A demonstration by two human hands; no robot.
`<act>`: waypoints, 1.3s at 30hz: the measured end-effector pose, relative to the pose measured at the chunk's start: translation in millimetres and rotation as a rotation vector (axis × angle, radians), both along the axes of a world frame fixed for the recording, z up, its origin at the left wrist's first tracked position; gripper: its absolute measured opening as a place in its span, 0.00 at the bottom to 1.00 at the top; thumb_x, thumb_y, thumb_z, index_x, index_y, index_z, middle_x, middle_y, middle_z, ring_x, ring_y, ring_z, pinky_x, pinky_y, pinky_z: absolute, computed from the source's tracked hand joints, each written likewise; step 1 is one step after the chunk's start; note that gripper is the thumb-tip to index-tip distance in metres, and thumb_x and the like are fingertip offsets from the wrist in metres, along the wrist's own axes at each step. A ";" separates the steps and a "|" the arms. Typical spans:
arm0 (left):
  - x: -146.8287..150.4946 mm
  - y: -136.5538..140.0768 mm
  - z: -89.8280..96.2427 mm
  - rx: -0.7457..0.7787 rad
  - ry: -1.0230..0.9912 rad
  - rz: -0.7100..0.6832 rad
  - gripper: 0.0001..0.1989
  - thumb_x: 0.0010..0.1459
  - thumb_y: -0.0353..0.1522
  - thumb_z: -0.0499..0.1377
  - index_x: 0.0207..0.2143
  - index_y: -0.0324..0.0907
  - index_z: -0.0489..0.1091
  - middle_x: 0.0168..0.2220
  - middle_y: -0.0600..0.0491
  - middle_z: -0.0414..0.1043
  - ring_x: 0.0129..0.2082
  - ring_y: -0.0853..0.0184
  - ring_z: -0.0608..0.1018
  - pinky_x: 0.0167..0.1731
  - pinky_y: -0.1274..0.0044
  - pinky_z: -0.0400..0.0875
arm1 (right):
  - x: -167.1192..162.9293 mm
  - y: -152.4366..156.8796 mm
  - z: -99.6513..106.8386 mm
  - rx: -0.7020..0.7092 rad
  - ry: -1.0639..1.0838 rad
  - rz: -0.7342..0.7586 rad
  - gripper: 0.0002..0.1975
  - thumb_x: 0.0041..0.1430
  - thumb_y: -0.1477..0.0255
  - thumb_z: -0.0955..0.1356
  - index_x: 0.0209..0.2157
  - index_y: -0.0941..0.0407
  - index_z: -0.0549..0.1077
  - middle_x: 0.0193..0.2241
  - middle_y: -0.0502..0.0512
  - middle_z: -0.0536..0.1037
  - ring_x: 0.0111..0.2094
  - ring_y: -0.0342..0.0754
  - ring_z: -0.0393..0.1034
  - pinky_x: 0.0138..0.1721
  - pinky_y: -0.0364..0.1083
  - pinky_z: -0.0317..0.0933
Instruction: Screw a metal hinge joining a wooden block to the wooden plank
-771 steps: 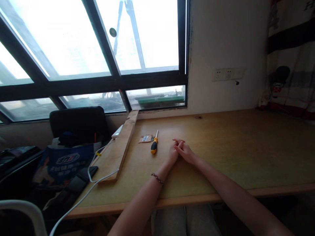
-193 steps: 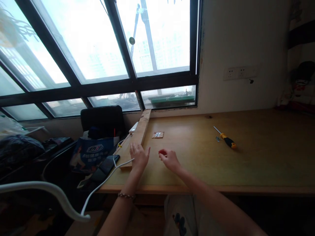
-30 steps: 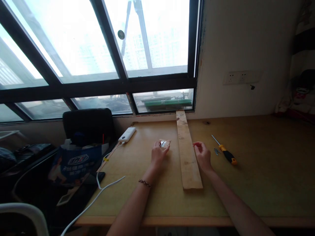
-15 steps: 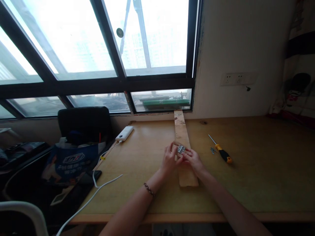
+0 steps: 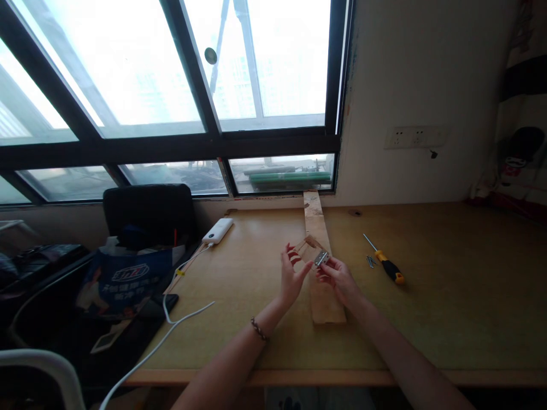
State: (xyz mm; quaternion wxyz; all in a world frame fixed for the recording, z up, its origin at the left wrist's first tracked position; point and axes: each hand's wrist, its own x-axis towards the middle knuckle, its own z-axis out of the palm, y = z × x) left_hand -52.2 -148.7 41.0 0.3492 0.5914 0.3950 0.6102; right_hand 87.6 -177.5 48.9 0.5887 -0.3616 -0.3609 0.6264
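A small silver metal hinge point(image 5: 322, 259) with screw holes is pinched in my right hand point(image 5: 339, 279), above a long wooden plank point(image 5: 327, 304). My left hand point(image 5: 294, 279) is just left of it, fingers spread and curved, the thumb tip close to the hinge's edge; whether it touches I cannot tell. Behind the fingers and the hinge shows a brownish, wood-like piece point(image 5: 311, 244), whose outline against the plank is unclear. Right of the hands lie several screws point(image 5: 370, 262) and a yellow-and-black screwdriver point(image 5: 387, 266).
The plank runs across the wooden table point(image 5: 448, 319) toward the window. A white power bank point(image 5: 217, 231) with a white cable point(image 5: 188, 317) lies at left. Beyond the table's left edge are a black chair point(image 5: 147, 219) and a blue bag point(image 5: 128, 279). Wall sockets point(image 5: 408, 136) are at right.
My left fingers have spread away from the hinge, which stays in my right hand and has shifted slightly right. More of the brownish piece shows behind them.
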 end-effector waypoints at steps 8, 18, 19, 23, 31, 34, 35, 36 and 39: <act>-1.2 11.5 -5.8 -0.648 -0.478 -0.481 0.15 0.43 0.38 0.62 0.29 0.39 0.63 0.16 0.62 0.55 0.13 0.80 0.57 0.15 0.85 0.47 | -3.9 2.6 -7.5 -0.066 -0.037 -0.023 0.09 0.35 0.75 0.71 0.25 0.59 0.72 0.19 0.49 0.73 0.18 0.39 0.64 0.19 0.39 0.61; -4.3 10.4 1.8 -0.599 -0.662 -0.337 0.18 0.40 0.32 0.62 0.34 0.42 0.59 0.16 0.62 0.59 0.14 0.79 0.61 0.16 0.85 0.50 | -4.8 -1.0 3.4 -0.113 0.057 0.063 0.14 0.39 0.79 0.69 0.33 0.58 0.69 0.29 0.55 0.77 0.27 0.44 0.72 0.27 0.41 0.67; -5.5 11.4 3.2 -0.589 -0.686 -0.306 0.18 0.40 0.31 0.62 0.34 0.42 0.59 0.16 0.63 0.58 0.14 0.79 0.61 0.16 0.84 0.50 | -4.4 -0.6 3.0 -0.106 0.076 0.050 0.13 0.41 0.78 0.69 0.33 0.58 0.69 0.29 0.55 0.77 0.28 0.45 0.73 0.28 0.42 0.67; -9.4 14.3 5.9 -0.559 -0.761 -0.245 0.17 0.37 0.30 0.61 0.31 0.42 0.57 0.17 0.63 0.57 0.15 0.80 0.60 0.16 0.84 0.48 | -1.5 3.0 -2.7 -0.073 0.098 -0.039 0.09 0.44 0.72 0.70 0.27 0.57 0.65 0.27 0.56 0.77 0.29 0.48 0.74 0.30 0.45 0.68; -8.0 11.2 5.3 -0.559 -0.780 -0.401 0.13 0.39 0.29 0.61 0.28 0.41 0.59 0.17 0.62 0.54 0.14 0.80 0.58 0.16 0.84 0.48 | 2.2 5.3 -5.5 -0.112 0.011 -0.052 0.14 0.42 0.67 0.73 0.29 0.58 0.67 0.25 0.53 0.76 0.24 0.46 0.73 0.21 0.40 0.66; -5.1 7.9 6.0 -0.563 -0.738 -0.467 0.12 0.41 0.31 0.62 0.28 0.40 0.60 0.17 0.62 0.55 0.14 0.80 0.59 0.16 0.85 0.48 | 1.5 5.0 -5.0 -0.093 -0.014 -0.034 0.15 0.39 0.68 0.74 0.28 0.59 0.69 0.23 0.51 0.76 0.22 0.44 0.72 0.20 0.39 0.66; -3.9 6.6 6.0 -0.574 -0.705 -0.480 0.12 0.42 0.33 0.62 0.28 0.40 0.60 0.17 0.62 0.56 0.14 0.80 0.59 0.16 0.84 0.48 | 1.4 5.1 -4.9 -0.082 -0.014 -0.026 0.15 0.39 0.68 0.74 0.28 0.59 0.70 0.23 0.51 0.75 0.21 0.43 0.72 0.20 0.38 0.65; -2.5 5.4 5.9 -0.590 -0.659 -0.487 0.13 0.43 0.36 0.62 0.28 0.40 0.61 0.17 0.61 0.58 0.14 0.79 0.60 0.16 0.84 0.48 | 1.4 5.2 -4.7 -0.072 -0.010 -0.019 0.15 0.39 0.67 0.74 0.29 0.60 0.70 0.22 0.51 0.75 0.21 0.42 0.71 0.20 0.38 0.65; 0.7 2.5 5.0 -0.652 -0.516 -0.481 0.16 0.43 0.40 0.62 0.29 0.39 0.63 0.19 0.58 0.62 0.15 0.78 0.62 0.15 0.83 0.48 | 1.7 4.9 -3.2 -0.044 -0.004 -0.010 0.16 0.40 0.66 0.73 0.30 0.60 0.70 0.22 0.50 0.76 0.20 0.41 0.70 0.20 0.38 0.64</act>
